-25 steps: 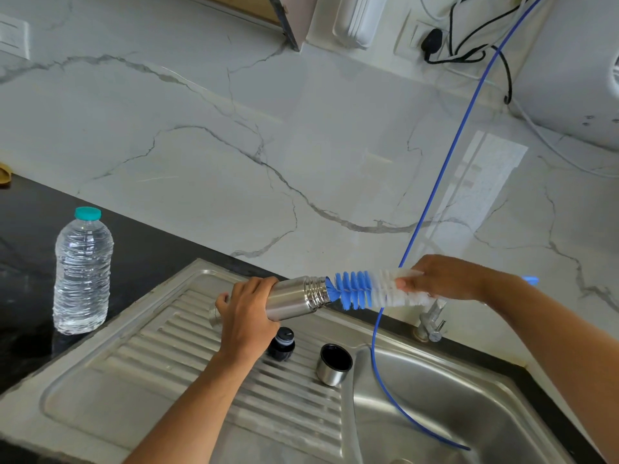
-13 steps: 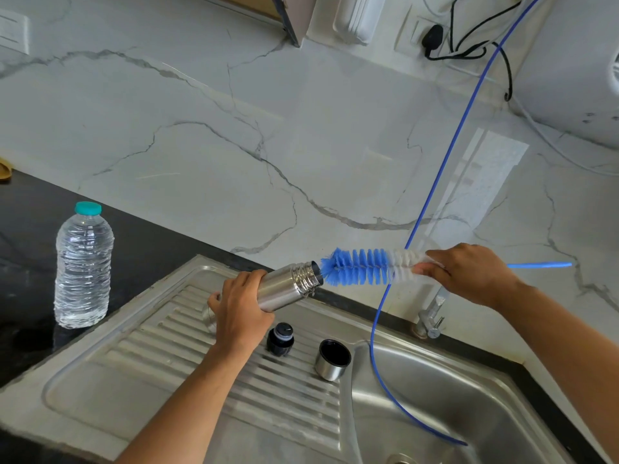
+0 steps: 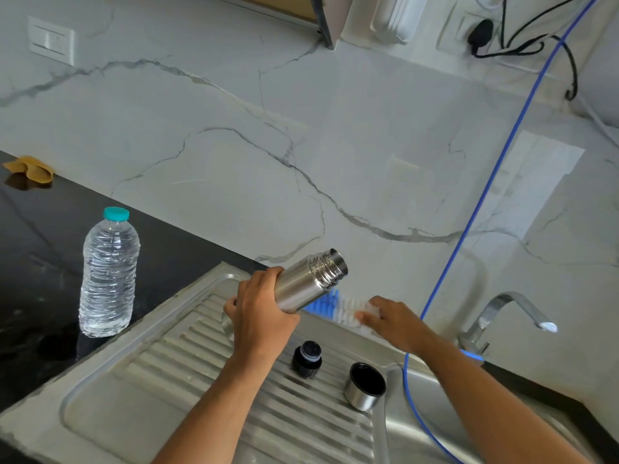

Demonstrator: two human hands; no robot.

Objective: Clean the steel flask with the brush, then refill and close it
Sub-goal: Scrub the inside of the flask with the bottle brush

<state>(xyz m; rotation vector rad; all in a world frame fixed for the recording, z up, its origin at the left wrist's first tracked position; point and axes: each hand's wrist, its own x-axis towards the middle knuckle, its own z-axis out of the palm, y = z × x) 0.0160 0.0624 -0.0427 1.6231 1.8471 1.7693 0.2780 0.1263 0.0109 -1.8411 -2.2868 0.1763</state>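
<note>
Nearest to me, on the ribbed draining board (image 3: 174,373) of the sink, stand the two loose parts of the flask: the black stopper (image 3: 306,360) and, just beside it toward the basin, the steel cup lid (image 3: 365,386) with its open side up. I think they wait there within easy reach for the closing step.

Above them the left hand (image 3: 259,316) grips the steel flask (image 3: 310,284) round its lower body, fingers curled tight. The flask is tilted, its open threaded mouth pointing up and to the right, empty of the brush.

Behind the flask, the right hand (image 3: 392,321) rests on the brush (image 3: 338,308), which lies low along the back rim of the sink. The fingers seem laid over the white bristles; whether they still pinch it, I cannot tell. It looks like the scrubbing is finished.

Further left, on the black counter, the water bottle (image 3: 109,272) stands capped, probably for the refill. Behind the basin are the tap (image 3: 502,313) and a blue hose (image 3: 485,185) hanging down the marble wall.
</note>
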